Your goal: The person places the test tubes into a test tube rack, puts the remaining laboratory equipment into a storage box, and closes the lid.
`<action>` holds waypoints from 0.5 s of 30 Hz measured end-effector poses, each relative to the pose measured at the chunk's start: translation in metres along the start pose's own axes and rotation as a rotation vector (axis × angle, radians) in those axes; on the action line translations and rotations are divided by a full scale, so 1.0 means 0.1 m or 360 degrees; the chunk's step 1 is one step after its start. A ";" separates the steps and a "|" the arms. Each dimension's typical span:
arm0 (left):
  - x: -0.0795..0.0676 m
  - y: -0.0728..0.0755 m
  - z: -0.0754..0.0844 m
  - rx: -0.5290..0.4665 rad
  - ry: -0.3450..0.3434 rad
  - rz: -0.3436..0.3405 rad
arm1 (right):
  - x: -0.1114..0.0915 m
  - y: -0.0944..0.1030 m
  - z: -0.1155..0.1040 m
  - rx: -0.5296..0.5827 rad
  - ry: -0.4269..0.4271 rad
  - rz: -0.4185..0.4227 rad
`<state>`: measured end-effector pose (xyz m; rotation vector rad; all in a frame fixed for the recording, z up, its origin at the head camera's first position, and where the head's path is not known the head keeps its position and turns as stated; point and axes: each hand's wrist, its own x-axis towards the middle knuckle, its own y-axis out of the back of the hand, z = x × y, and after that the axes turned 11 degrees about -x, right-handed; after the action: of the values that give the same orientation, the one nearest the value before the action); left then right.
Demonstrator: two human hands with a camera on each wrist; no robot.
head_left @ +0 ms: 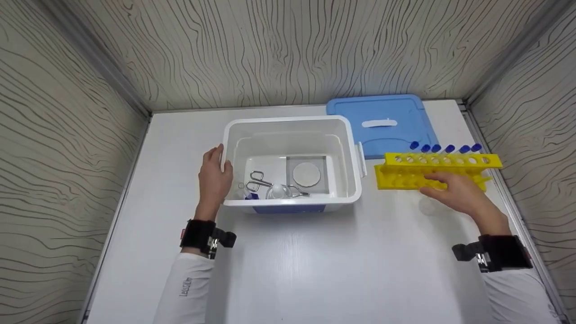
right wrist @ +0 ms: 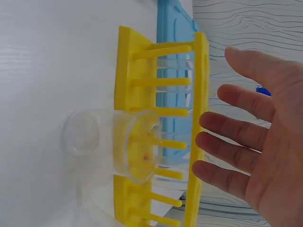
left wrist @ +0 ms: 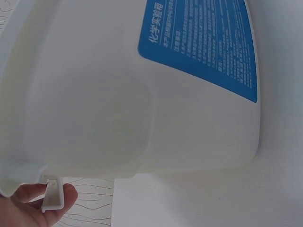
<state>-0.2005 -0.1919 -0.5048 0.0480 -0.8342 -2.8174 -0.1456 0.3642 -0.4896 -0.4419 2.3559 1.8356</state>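
My left hand (head_left: 214, 180) holds the left side of a white plastic box (head_left: 288, 119), thumb over the rim and fingers outside. In the left wrist view those fingers (left wrist: 70, 195) lie around a white latch (left wrist: 54, 195). Over on the right, my right hand (head_left: 459, 193) hovers by a yellow test tube rack (head_left: 443, 160), holding nothing. The right wrist view has its fingers (right wrist: 232, 127) spread and nearly straight, close to the rack's upper bar. A clear beaker (right wrist: 120, 161) stands in front of the rack, partly under this hand in the head view.
Inside the box lie metal wire tongs (head_left: 258, 180), a round white disc (head_left: 307, 174) and small clear and white pieces. Several blue-capped tubes (head_left: 436, 148) show behind the rack. A blue lid (head_left: 391, 108) with a white handle lies at the back right. Patterned walls (head_left: 288, 54) enclose the table.
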 end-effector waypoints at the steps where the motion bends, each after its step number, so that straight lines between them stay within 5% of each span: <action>1: 0.00 0.00 0.00 -0.0004 0.0006 0.0000 | 0.00 -0.03 0.02 -0.0023 -0.0008 -0.0018; 15: -0.01 0.00 0.01 -0.0008 0.0024 -0.0003 | -0.03 -0.25 0.18 -0.0158 -0.0087 -0.0092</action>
<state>-0.1999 -0.1912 -0.5041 0.0691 -0.8244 -2.8170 -0.1361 0.3761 -0.5167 -0.4593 2.2009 1.9195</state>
